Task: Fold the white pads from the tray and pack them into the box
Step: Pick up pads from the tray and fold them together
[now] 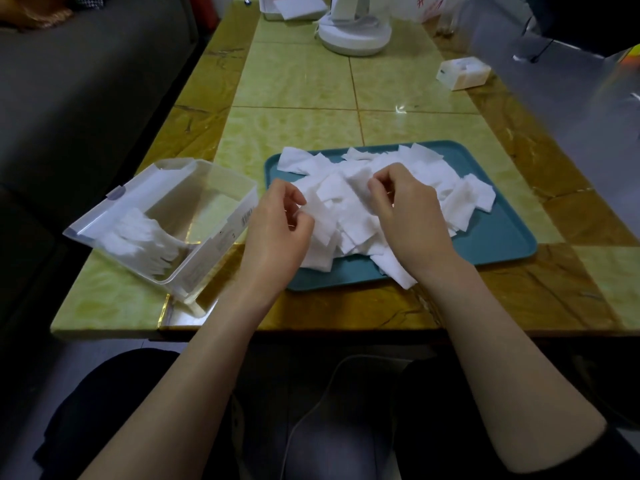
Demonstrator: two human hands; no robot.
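A teal tray (498, 237) in the middle of the table carries a loose heap of white pads (426, 171). Both hands are over the heap's near left part. My left hand (277, 230) pinches the edge of one white pad (323, 216) between thumb and fingers. My right hand (405, 209) has its fingers curled down into the pads and pinches one near its fingertips. To the left stands a clear plastic box (221, 206), tilted, with a row of folded pads (138, 237) at its near left end.
A white fan base (355, 34) stands at the far middle of the yellow-green tiled table (311, 81). A small white box (464, 72) lies at the far right. Another tray with white sheets (294, 6) is at the far edge. A dark sofa (86, 81) runs along the left.
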